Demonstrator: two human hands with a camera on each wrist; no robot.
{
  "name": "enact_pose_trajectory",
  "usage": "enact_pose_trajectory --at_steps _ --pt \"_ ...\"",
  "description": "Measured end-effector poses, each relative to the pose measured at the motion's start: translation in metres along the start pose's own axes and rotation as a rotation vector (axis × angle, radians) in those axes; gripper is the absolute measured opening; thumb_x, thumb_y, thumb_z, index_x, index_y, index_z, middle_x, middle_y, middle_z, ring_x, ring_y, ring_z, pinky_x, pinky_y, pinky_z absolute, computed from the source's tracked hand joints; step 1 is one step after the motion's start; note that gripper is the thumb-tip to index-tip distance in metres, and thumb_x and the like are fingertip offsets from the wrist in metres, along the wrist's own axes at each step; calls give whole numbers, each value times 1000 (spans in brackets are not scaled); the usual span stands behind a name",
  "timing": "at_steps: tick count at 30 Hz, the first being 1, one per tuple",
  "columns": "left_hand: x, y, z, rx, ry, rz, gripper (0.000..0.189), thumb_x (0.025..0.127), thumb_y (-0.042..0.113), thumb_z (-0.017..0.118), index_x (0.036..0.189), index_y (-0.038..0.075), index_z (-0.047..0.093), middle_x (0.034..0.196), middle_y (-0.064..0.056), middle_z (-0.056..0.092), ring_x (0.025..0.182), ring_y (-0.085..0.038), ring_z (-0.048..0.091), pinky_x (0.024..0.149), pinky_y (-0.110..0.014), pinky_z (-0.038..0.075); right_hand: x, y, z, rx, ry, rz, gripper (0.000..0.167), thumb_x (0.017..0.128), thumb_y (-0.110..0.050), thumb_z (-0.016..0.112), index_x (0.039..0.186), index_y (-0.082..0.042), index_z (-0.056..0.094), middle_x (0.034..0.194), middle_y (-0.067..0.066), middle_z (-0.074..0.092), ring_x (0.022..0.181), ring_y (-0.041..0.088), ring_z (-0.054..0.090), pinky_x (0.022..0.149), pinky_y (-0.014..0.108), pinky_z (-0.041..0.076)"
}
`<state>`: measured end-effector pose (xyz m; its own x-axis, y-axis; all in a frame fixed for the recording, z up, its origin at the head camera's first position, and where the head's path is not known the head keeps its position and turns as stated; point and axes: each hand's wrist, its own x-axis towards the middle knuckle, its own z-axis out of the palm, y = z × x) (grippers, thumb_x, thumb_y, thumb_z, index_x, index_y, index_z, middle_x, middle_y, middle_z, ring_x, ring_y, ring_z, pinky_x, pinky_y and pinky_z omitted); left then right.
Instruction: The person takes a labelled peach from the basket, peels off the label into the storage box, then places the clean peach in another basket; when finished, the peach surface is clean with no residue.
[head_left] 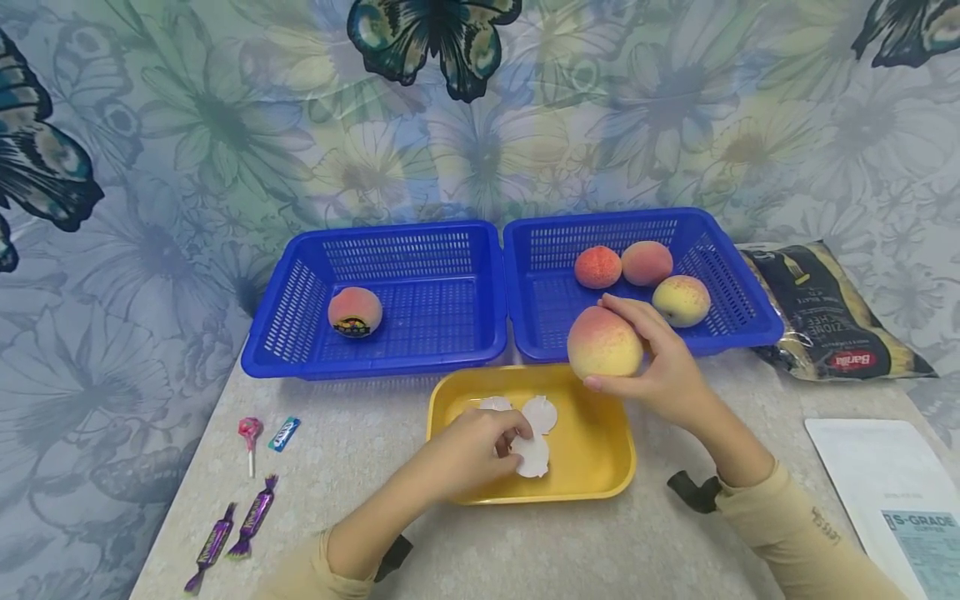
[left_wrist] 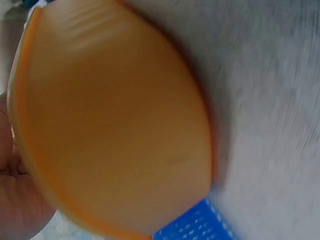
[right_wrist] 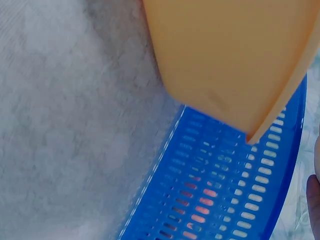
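My right hand (head_left: 663, 375) grips a large yellow-pink peach (head_left: 603, 343) above the back right corner of the yellow tray (head_left: 592, 492). My left hand (head_left: 472, 450) reaches over the tray's left side. Its thumb and fingertips pinch the edge of a white round sticker (head_left: 533, 457). Behind that one, another white sticker (head_left: 540, 414) and a partly covered one (head_left: 496, 403) lie in the tray. The left wrist view has the tray's outer wall (left_wrist: 115, 120) up close, with part of the left hand (left_wrist: 22, 200) at the edge.
A blue basket (head_left: 375, 364) on the left holds one peach (head_left: 355, 312) with a black label. The right blue basket (head_left: 738, 337) holds several peaches. A Barilla bag (head_left: 840, 312), a white pouch (head_left: 885, 475), a lollipop (head_left: 250, 429) and wrapped candies (head_left: 255, 518) lie around.
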<state>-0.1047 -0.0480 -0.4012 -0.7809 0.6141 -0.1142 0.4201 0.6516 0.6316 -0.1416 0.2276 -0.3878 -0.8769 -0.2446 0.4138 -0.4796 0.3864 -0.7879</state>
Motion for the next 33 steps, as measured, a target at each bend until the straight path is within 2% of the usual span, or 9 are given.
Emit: enact_pose_trajectory --at_steps 6,10,14,17,21,24,27,33 --pt "3 -2 17 119 -37 51 23 84 6 71 105 13 69 71 9 54 63 -3 47 60 -17 44 4 5 -11 -58 39 33 89 68 -3 90 145 -17 49 141 2 52 123 -2 47 97 8 42" --pt "6 -2 24 183 -60 71 26 82 3 71 106 12 68 69 9 51 62 -4 45 58 -16 42 10 11 -21 -83 59 105 85 71 -6 89 144 -20 50 142 0 51 122 2 47 93 11 44" --pt "8 -2 27 215 -82 75 29 82 2 72 107 14 67 71 8 54 64 -5 44 58 -17 42 18 21 -31 -147 93 175 80 72 -12 89 142 -18 52 144 5 48 127 17 39 91 27 45" --pt "8 -3 27 230 -91 78 31 81 2 72 109 16 67 76 7 58 67 -6 45 61 -18 42 26 30 -37 -186 100 213 77 73 -17 89 141 -16 53 141 9 51 124 23 44 87 36 46" --pt "10 -4 27 258 -101 97 34 82 3 73 112 17 67 81 6 63 69 -7 48 64 -18 44 38 46 -42 -214 62 249 74 74 -25 89 138 -16 54 132 9 59 108 24 58 83 38 50" --pt "11 -5 27 273 -106 107 34 82 6 76 113 18 67 84 5 66 70 -6 50 65 -18 46 46 55 -43 -277 20 271 75 73 -35 89 137 -17 54 128 10 61 108 29 55 90 44 44" --pt "12 -6 27 278 -113 104 36 82 9 79 114 19 66 85 7 66 70 -5 51 66 -18 46 53 61 -44 -321 -36 283 82 72 -40 89 140 -14 51 131 12 59 110 34 54 94 50 42" --pt "15 -5 27 311 -134 105 37 81 12 81 113 19 67 95 7 69 79 -4 55 74 -19 50 65 69 -46 -398 -164 318 83 74 -38 88 141 -11 47 137 13 55 115 34 57 99 53 45"
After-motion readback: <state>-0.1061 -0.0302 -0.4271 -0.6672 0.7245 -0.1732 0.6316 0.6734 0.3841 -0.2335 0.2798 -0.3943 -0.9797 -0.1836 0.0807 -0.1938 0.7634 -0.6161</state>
